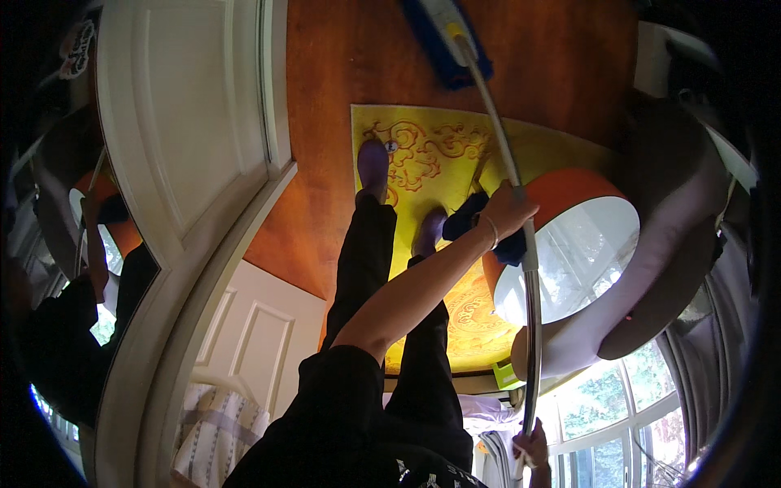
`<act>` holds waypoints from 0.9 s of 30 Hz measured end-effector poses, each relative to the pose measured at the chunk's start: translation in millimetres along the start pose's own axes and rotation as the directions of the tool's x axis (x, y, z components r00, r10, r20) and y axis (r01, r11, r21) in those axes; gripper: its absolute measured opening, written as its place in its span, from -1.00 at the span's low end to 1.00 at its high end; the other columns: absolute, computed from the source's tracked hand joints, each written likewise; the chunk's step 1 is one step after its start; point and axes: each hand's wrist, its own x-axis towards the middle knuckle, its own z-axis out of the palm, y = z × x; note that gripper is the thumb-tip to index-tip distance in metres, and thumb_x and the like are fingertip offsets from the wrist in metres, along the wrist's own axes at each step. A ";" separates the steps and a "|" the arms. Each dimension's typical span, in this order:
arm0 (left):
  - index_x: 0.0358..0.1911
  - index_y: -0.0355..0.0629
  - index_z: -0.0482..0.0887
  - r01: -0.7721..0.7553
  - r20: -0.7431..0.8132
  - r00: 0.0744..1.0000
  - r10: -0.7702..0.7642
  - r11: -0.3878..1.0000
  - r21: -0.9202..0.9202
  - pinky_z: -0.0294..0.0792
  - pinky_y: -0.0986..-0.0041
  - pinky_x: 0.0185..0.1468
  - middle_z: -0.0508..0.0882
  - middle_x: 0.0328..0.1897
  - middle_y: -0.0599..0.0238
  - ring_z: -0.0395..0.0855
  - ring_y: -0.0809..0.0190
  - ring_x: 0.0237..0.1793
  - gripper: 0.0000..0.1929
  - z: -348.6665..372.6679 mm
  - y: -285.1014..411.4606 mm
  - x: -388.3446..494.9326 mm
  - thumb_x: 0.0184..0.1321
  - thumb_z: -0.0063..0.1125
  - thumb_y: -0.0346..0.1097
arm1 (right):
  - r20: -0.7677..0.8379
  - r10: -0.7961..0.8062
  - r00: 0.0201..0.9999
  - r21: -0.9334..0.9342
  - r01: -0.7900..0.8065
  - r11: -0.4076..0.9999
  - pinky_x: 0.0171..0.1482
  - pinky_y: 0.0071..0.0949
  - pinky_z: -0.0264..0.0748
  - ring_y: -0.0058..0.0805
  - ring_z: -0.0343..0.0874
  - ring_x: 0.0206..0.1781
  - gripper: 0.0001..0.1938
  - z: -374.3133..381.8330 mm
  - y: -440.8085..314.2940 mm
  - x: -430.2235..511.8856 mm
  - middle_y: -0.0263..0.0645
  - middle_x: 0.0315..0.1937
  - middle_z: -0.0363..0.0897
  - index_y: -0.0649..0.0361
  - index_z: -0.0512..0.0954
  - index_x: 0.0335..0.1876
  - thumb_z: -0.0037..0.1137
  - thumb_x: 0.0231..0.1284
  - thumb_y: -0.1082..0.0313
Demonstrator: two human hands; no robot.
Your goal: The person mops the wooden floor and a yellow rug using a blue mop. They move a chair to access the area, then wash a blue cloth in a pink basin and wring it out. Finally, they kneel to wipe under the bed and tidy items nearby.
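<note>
My left hand (507, 210) grips the metal pole (532, 317) of a flat mop at a grey joint or collar. Lower right, my right hand (532, 446) is closed around the pole near its other end. The blue mop head (448, 46), with a grey plate and a yellow joint, lies on the reddish-brown wooden floor (549, 67) at the top. A dark blue cloth (465, 216) shows behind my left hand and wrist, beside the round table; whether anything holds it, I cannot tell.
My feet are on a yellow patterned rug (427, 140). To the right stand a round orange table with a glossy top (573, 256) and a grey sofa (659, 226). A white panelled door (189, 110) is on the left. A green box (506, 376) sits near the window (598, 402).
</note>
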 end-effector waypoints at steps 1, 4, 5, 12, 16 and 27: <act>-0.35 -0.32 0.43 -0.016 -0.010 1.000 0.017 0.999 0.030 0.39 0.45 -0.32 0.58 -0.46 0.14 0.55 0.22 -0.43 -0.64 5.7 2.3 1.7 -0.13 0.17 -0.18 | 0.032 -0.005 0.999 0.125 0.001 0.992 -0.72 -0.55 0.29 -0.53 0.34 -0.77 -0.59 18.7 4.9 -7.0 -0.30 -0.74 0.35 0.22 0.24 0.00 0.06 0.00 0.48; -0.54 -0.20 0.56 -0.113 0.239 0.969 0.060 0.971 0.213 0.39 0.41 -0.30 0.60 -0.51 0.13 0.59 0.16 -0.42 -0.72 42.2 -19.9 27.4 -0.07 0.12 -0.10 | 0.022 0.032 0.999 0.135 -0.035 0.990 -0.74 -0.57 0.24 -0.52 0.29 -0.81 -0.58 45.8 29.6 -17.5 -0.22 -0.73 0.36 0.27 0.20 0.03 0.03 0.04 0.40; -0.52 -0.19 0.57 -0.053 0.345 0.938 -0.041 0.965 0.259 0.39 0.42 -0.31 0.60 -0.52 0.14 0.59 0.14 -0.43 -0.71 47.6 -6.1 19.1 -0.04 0.11 -0.07 | 0.007 0.140 0.990 0.261 -0.137 0.956 -0.62 -0.58 0.30 -0.60 0.26 -0.70 -0.77 59.5 17.1 -29.0 -0.46 -0.75 0.23 0.16 0.39 -0.48 0.07 0.06 0.16; -0.33 -0.16 0.61 -0.013 0.517 0.839 -0.170 0.944 0.331 0.37 0.42 -0.25 0.62 -0.44 0.19 0.61 0.30 -0.43 -0.69 -87.8 -84.7 82.0 0.15 -0.03 -0.05 | 0.156 -0.265 0.952 0.510 0.152 0.847 -0.68 -0.50 0.40 -0.41 0.45 -0.66 -0.59 34.3 -83.0 19.5 -0.16 -0.65 0.39 0.26 0.31 -0.11 0.22 -0.04 0.30; 0.08 -0.25 0.42 0.388 0.069 0.912 -0.405 0.904 0.180 0.40 0.36 -0.07 0.54 0.01 0.05 0.53 0.16 -0.15 -0.52 -236.3 -177.2 137.7 0.02 0.03 -0.30 | 0.139 -0.509 0.849 0.869 0.142 0.473 -0.73 -0.55 0.25 -0.48 0.21 -0.68 -0.49 43.1 -186.5 99.4 -0.22 -0.62 0.23 0.38 0.20 0.11 -0.16 0.26 0.07; 0.29 -0.10 -0.09 0.502 -0.496 0.863 -0.097 0.282 0.818 0.36 0.13 0.10 0.07 0.33 -0.02 0.24 -0.21 0.20 -0.25 -345.8 -143.6 218.4 0.04 0.06 -0.39 | 0.333 -0.591 0.735 0.818 0.087 0.568 -0.80 -0.60 0.37 -0.58 0.39 -0.73 -0.49 97.3 -262.8 180.2 -0.19 -0.41 0.35 0.20 -0.15 0.32 -0.35 0.37 0.22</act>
